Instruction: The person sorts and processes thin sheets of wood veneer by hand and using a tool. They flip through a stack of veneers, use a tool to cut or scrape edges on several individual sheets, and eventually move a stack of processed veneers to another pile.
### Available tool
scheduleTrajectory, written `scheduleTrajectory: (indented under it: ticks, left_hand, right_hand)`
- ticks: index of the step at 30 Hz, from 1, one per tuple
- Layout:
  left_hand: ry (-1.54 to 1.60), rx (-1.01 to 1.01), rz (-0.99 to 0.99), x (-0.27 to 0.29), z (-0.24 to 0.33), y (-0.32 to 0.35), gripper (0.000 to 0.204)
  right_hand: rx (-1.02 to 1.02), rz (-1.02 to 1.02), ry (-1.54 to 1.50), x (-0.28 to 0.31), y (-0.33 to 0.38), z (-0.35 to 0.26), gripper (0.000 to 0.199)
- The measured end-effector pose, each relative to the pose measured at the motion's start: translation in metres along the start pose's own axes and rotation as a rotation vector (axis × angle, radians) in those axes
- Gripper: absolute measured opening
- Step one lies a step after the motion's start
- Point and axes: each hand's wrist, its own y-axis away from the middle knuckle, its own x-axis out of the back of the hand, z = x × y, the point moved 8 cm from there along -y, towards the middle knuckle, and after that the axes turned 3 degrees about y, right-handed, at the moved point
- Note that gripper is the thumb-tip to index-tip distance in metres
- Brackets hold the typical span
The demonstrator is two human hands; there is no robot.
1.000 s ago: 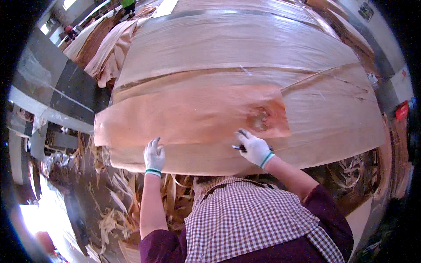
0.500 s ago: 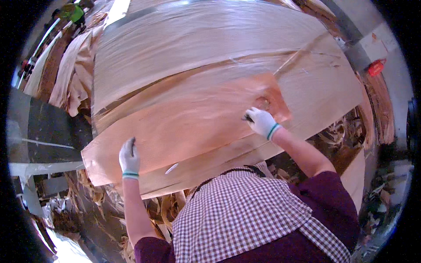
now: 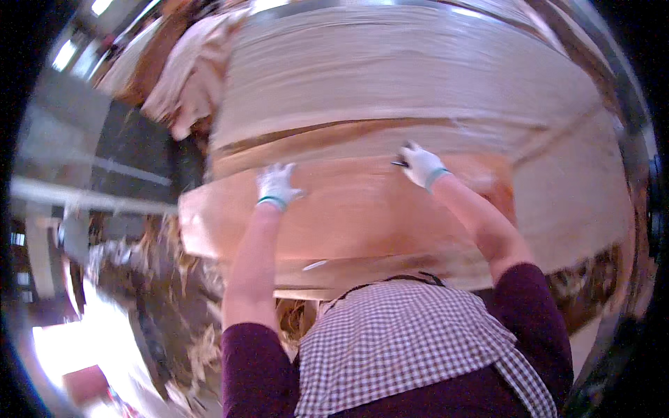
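Observation:
A reddish-orange wood veneer strip (image 3: 341, 216) lies across the near part of a large pale veneer sheet (image 3: 411, 87). My left hand (image 3: 277, 185), in a white glove with a green cuff, rests on the strip's left half, fingers spread and holding nothing. At the strip's far edge, right of the middle, is my gloved right hand (image 3: 421, 166), closed around a small dark object (image 3: 400, 164); its kind is too small to tell. A small white sliver-like piece (image 3: 315, 265) lies near the strip's near edge, in front of my apron.
Pinkish veneer sheets (image 3: 191, 76) hang in folds at the far left. A pale beam (image 3: 104, 197) runs at the left beside a dark surface. Torn veneer scraps (image 3: 202, 352) litter the floor at lower left, with more at the right below the sheet's edge.
Both hands have moved forward over the strip, the left one from its near left end, opening its fingers. My right hand still grips the dark object. The whole view has turned.

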Motion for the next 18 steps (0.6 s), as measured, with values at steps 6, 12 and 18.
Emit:
scheduleTrajectory:
  ticks: [6, 12, 18]
  left_hand:
    - [-0.017, -0.007, 0.092, 0.005, -0.032, 0.018, 0.096]
    - [-0.015, -0.064, 0.259, 0.025, -0.056, 0.029, 0.049]
    - [0.092, -0.362, 0.702, 0.075, -0.004, 0.067, 0.02]
  right_hand:
    - [0.137, 0.07, -0.003, 0.005, 0.006, -0.036, 0.016]
    - [-0.044, -0.047, -0.083, 0.028, 0.018, -0.035, 0.018]
    - [0.002, 0.046, -0.264, 0.102, 0.032, -0.005, 0.026]
